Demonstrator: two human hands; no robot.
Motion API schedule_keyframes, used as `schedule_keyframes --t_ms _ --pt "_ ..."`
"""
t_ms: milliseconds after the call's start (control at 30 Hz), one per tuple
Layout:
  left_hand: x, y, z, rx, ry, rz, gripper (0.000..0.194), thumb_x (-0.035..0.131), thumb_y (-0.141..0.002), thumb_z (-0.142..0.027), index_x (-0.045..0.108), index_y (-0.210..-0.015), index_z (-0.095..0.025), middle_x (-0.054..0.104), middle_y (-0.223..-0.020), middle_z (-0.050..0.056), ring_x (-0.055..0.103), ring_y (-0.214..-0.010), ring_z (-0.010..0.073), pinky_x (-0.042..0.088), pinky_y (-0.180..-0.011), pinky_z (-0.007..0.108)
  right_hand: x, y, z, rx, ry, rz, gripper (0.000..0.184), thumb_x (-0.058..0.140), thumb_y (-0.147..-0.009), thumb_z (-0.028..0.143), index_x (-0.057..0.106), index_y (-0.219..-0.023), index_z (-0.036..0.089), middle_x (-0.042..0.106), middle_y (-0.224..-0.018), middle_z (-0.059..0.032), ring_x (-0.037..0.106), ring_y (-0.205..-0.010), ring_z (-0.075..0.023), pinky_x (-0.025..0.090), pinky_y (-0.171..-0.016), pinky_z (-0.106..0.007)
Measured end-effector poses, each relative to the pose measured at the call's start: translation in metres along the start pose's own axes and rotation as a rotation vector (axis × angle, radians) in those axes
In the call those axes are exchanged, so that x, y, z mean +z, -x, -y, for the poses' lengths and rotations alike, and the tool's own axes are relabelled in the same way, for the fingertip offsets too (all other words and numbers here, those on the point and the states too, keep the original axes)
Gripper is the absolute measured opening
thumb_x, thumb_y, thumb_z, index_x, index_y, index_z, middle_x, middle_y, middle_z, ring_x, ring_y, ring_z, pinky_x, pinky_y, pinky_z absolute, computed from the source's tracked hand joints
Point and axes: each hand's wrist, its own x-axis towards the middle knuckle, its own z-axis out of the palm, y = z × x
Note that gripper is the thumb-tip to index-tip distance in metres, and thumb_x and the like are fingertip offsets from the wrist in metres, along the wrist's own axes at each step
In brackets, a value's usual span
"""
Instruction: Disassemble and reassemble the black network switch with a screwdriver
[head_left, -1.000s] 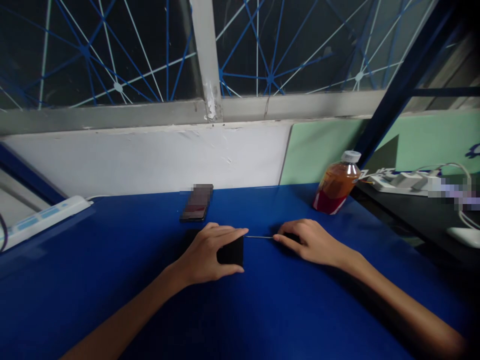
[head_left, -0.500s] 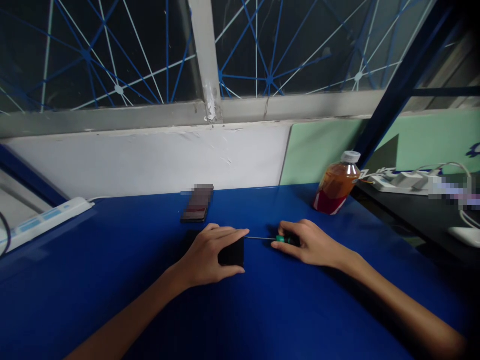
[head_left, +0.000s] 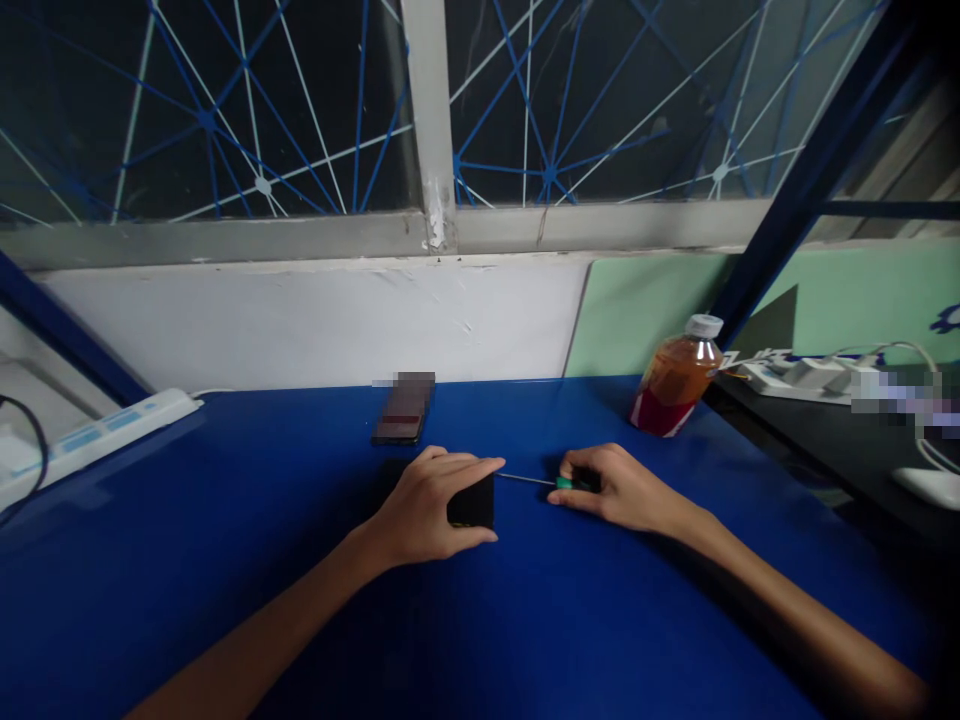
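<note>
My left hand (head_left: 431, 505) is wrapped over a black box-shaped object (head_left: 474, 498), thumb on its near side and fingers along its far side. What kind of object it is cannot be made out; a small yellowish mark shows near its lower edge. My right hand (head_left: 619, 488) pinches the green handle of a screwdriver (head_left: 564, 484), with part of the handle hidden in the palm. The thin metal shaft points left and its tip reaches the far right corner of the black object, beside my left fingertips. Whether the tip sits inside it is hidden.
A phone (head_left: 405, 410) lies on the blue table (head_left: 480, 640) beyond my left hand. An orange drink bottle (head_left: 677, 380) stands at the back right. One white power strip (head_left: 105, 440) lies at the left, another (head_left: 806, 378) on the black surface at the right.
The screwdriver's handle has swung slightly towards me, so the shaft slants a little more. The yellowish mark on the black object now shows. The whole view has shifted slightly.
</note>
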Motion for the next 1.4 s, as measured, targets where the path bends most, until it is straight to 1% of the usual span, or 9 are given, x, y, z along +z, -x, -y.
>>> schedule_keyframes --t_ms 267,433,600,733,833,967,1100,1233,1400 --pt "-0.002 0.0 -0.001 0.007 -0.008 0.023 0.076 0.074 -0.072 -0.042 0.038 -0.138 -0.028 0.061 -0.125 0.009 0.057 -0.111 0.0286 0.039 -0.091 0.047 0.002 0.0 0.0 -0.044 0.239 -0.101 0.04 0.058 -0.081 0.057 0.055 -0.069 0.019 0.06 -0.071 -0.0008 0.052 -0.058 -0.0127 0.032 -0.054 -0.025" --pt "-0.002 0.0 -0.002 0.025 -0.039 0.024 0.074 0.073 -0.073 -0.039 0.037 -0.138 -0.026 0.057 -0.13 0.008 0.054 -0.115 0.0275 0.037 -0.094 0.046 0.004 0.002 0.001 -0.03 0.326 -0.109 0.031 0.056 -0.084 0.052 0.058 -0.08 0.021 0.064 -0.076 -0.0012 0.057 -0.063 -0.0159 0.031 -0.055 -0.026" --pt "-0.002 0.0 -0.001 0.026 -0.058 0.039 0.075 0.072 -0.075 -0.042 0.036 -0.139 -0.025 0.056 -0.132 0.009 0.053 -0.117 0.0263 0.037 -0.094 0.045 0.005 0.002 0.003 0.008 0.39 -0.074 0.031 0.054 -0.085 0.051 0.06 -0.087 0.021 0.064 -0.065 -0.0016 0.059 -0.058 -0.0185 0.029 -0.052 -0.027" --pt "-0.002 0.001 -0.001 0.019 -0.068 0.039 0.077 0.072 -0.075 -0.044 0.035 -0.139 -0.025 0.055 -0.133 0.008 0.053 -0.118 0.0257 0.036 -0.096 0.044 0.003 0.002 0.006 -0.025 0.362 -0.081 0.037 0.044 -0.091 0.053 0.06 -0.087 0.02 0.064 -0.067 -0.0025 0.06 -0.061 -0.0183 0.032 -0.054 -0.028" --pt "-0.001 0.001 0.0 0.02 -0.072 0.038 0.076 0.071 -0.076 -0.043 0.034 -0.14 -0.026 0.055 -0.133 0.008 0.052 -0.119 0.0252 0.036 -0.096 0.044 0.0 0.003 0.006 -0.058 0.313 -0.081 0.036 0.035 -0.096 0.046 0.059 -0.088 0.02 0.064 -0.073 -0.0031 0.059 -0.064 -0.0167 0.037 -0.059 -0.028" --pt "-0.001 0.0 -0.001 0.026 -0.066 0.037 0.076 0.07 -0.076 -0.043 0.033 -0.14 -0.026 0.054 -0.133 0.008 0.053 -0.118 0.0255 0.037 -0.095 0.044 -0.003 0.003 0.0 -0.084 0.285 -0.082 0.036 0.039 -0.095 0.047 0.061 -0.087 0.019 0.063 -0.08 -0.0048 0.059 -0.07 -0.0169 0.04 -0.063 -0.028" --pt "-0.001 0.0 -0.002 0.029 -0.061 0.035 0.075 0.07 -0.076 -0.042 0.034 -0.14 -0.026 0.055 -0.133 0.01 0.053 -0.118 0.0267 0.037 -0.094 0.045 -0.006 0.002 -0.004 -0.098 0.205 -0.09 0.037 0.046 -0.091 0.052 0.061 -0.084 0.02 0.061 -0.082 -0.0039 0.057 -0.07 -0.0156 0.039 -0.062 -0.027" --pt "-0.001 0.0 -0.002 0.023 -0.057 0.034 0.075 0.07 -0.076 -0.041 0.034 -0.14 -0.027 0.055 -0.133 0.01 0.054 -0.117 0.0273 0.038 -0.094 0.046 -0.006 0.001 -0.003 -0.101 0.124 -0.113 0.032 0.056 -0.085 0.053 0.058 -0.084 0.02 0.061 -0.077 -0.0009 0.053 -0.064 -0.014 0.037 -0.059 -0.026" --pt "-0.001 0.0 -0.003 0.035 -0.047 0.022 0.075 0.069 -0.077 -0.041 0.033 -0.141 -0.026 0.055 -0.132 0.011 0.054 -0.117 0.029 0.038 -0.094 0.049 -0.002 0.001 -0.003 -0.04 0.134 -0.089 0.027 0.061 -0.082 0.048 0.055 -0.086 0.022 0.053 -0.055 0.0056 0.045 -0.048 -0.0113 0.03 -0.05 -0.024"
